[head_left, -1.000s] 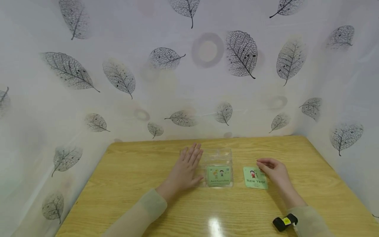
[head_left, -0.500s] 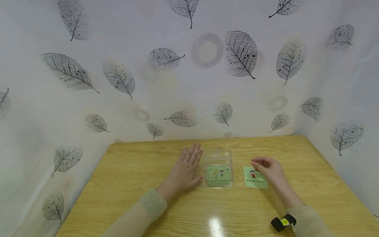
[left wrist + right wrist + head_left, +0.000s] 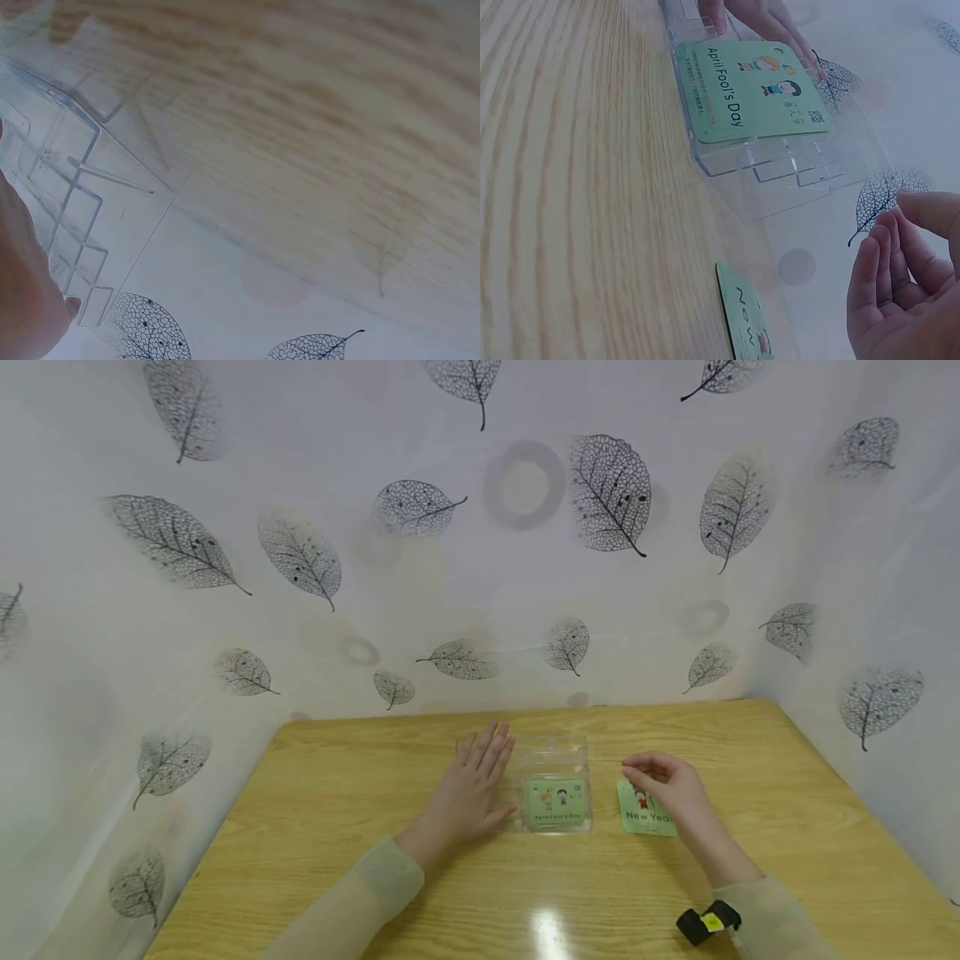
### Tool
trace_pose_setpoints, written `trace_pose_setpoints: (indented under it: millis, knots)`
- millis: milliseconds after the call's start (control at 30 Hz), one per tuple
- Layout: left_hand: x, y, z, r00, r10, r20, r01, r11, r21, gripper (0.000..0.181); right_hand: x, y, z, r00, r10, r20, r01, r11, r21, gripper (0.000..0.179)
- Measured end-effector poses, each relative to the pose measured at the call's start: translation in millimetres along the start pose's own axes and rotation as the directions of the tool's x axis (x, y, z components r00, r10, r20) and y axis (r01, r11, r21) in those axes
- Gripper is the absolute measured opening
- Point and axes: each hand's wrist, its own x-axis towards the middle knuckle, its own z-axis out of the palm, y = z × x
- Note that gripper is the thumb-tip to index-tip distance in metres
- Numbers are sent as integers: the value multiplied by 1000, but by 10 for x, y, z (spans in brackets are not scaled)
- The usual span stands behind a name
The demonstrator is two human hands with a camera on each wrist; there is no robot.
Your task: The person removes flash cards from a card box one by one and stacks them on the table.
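A clear plastic card holder (image 3: 553, 758) with stepped compartments lies at mid-table. In its front section is a green "April Fool's Day" card (image 3: 742, 97). My left hand (image 3: 467, 793) rests flat along the holder's left side, fingers straight and pointing away. To the right of the holder, a green "New Year" card (image 3: 639, 814) lies on the table. Above its upper right part is my right hand (image 3: 678, 789), which covers that corner. Its thumb and fingertips are loosely brought together, and nothing shows between them in the right wrist view.
The wooden table (image 3: 360, 827) ends at a pale leaf-print sheet (image 3: 360, 610) at the back and both sides. A black strap device (image 3: 705, 923) with a yellow label is on the right wrist.
My right hand has moved left across the top of the New Year card, toward the holder. The left hand, the holder and the cards stay where they were.
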Motion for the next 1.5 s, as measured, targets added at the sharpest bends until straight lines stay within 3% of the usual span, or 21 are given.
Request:
trace_pose_setpoints:
  millis: [633,867,1500]
  knots:
    - [4,0,-35,1000,-3,21,3,1000,-8,100,-1,-46,120,999,9,40,-9,1000,17,46]
    - [7,2,-11,999,4,54,-5,1000,12,100,-9,-36,166,999,-28,45,26,998,50,44]
    - [15,-6,-44,999,5,53,-5,1000,5,99,17,-34,207,995,-38,89,32,997,71,40]
